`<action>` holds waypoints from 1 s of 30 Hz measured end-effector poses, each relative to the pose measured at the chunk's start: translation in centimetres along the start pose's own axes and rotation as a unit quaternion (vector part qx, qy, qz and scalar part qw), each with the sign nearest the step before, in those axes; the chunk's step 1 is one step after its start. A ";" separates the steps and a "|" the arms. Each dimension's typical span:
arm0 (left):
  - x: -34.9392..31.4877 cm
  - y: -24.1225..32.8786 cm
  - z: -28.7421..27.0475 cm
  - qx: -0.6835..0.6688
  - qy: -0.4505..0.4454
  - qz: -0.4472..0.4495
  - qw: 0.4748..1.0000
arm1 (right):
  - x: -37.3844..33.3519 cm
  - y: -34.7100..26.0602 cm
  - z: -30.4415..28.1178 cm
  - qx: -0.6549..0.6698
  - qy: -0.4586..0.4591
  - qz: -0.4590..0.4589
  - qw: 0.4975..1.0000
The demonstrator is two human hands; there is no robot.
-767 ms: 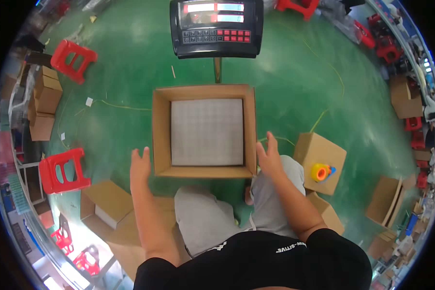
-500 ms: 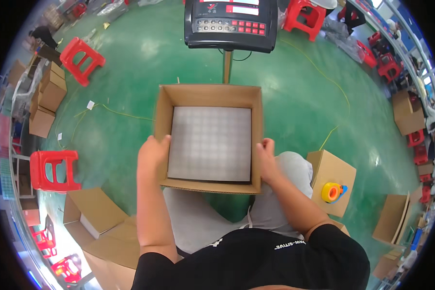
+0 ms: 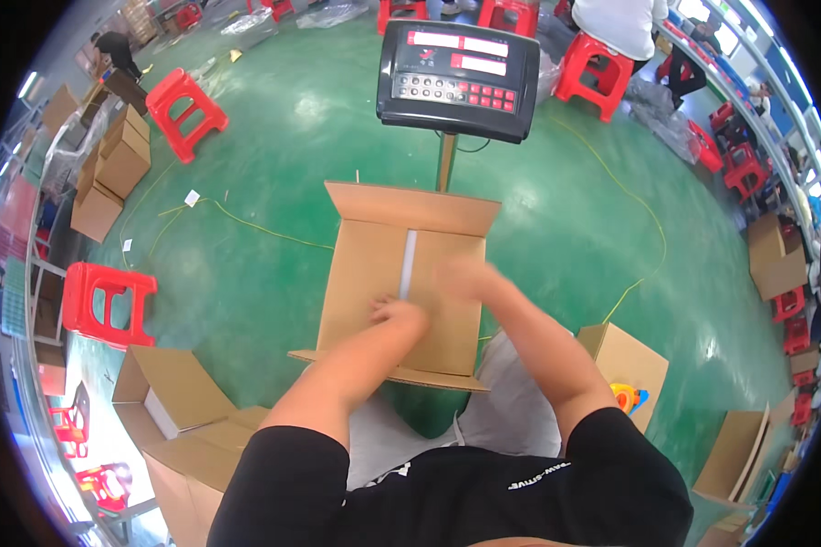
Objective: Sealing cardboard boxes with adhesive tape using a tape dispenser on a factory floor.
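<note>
In front of me stands a brown cardboard box (image 3: 360, 273), its two side flaps folded inward. A narrow gap between them shows a pale strip of the contents (image 3: 410, 255). The far flap (image 3: 415, 208) tilts up and away; the near flap (image 3: 438, 378) sticks out toward my legs. My left hand (image 3: 398, 314) rests on the folded flaps near the gap, fingers apart and holding nothing. Over the right flap is my right hand (image 3: 465, 278), smeared by motion, so its fingers cannot be made out.
Behind the box a black weighing scale display (image 3: 456, 82) stands on a post. A yellow-orange tape dispenser (image 3: 626, 397) lies on a carton (image 3: 643, 365) at my right. An open carton (image 3: 178, 392) is at my left. Red stools (image 3: 109, 304) and a yellow cord (image 3: 265, 232) are around.
Both side flaps have folded inward over the pale grid-patterned contents. My hands have moved from the box's outer sides onto its top. The view has shifted slightly.
</note>
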State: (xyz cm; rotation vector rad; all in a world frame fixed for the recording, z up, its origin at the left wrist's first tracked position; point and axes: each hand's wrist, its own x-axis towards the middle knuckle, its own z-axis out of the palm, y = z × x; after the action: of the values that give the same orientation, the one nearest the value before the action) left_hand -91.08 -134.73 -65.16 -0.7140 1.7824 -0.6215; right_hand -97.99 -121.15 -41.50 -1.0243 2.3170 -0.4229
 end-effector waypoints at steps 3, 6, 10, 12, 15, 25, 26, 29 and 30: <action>-0.6 0.8 -1.0 0.246 -0.059 0.062 0.966 | 1.4 -1.0 -7.1 -0.065 0.515 -0.038 0.854; -11.6 -5.2 -4.8 0.070 0.022 0.116 0.991 | 0.4 2.2 -6.7 -0.166 0.530 0.043 0.830; -16.2 -17.4 -4.9 -0.079 0.087 0.364 0.924 | -2.8 -0.3 1.1 -0.264 0.268 0.036 0.926; -18.9 -22.7 -2.9 -0.144 0.174 0.467 0.855 | -3.3 2.6 6.4 -0.312 0.194 -0.012 0.930; -20.9 -28.3 2.4 -0.214 0.192 0.532 0.797 | -3.0 1.1 4.7 -0.103 0.056 0.047 0.992; -9.2 -15.5 -4.2 -0.307 0.490 0.314 0.753 | -5.6 8.6 -0.1 0.254 0.358 0.154 0.885; -8.4 -15.2 -3.0 -0.310 0.468 0.323 0.762 | -6.6 5.7 -1.2 0.301 0.412 0.138 0.849; -5.6 -14.3 -1.8 -0.339 0.544 0.325 0.695 | -6.0 3.8 -0.5 0.280 0.502 0.173 0.800; -5.5 -14.0 -1.7 -0.348 0.551 0.317 0.689 | -5.5 3.9 -0.1 0.216 0.539 0.195 0.790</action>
State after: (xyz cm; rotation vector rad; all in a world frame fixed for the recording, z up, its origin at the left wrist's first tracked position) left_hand -88.89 -140.21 -51.22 -0.0353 3.2626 0.2769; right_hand -97.30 -114.45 -41.32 0.0418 3.0087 -1.5883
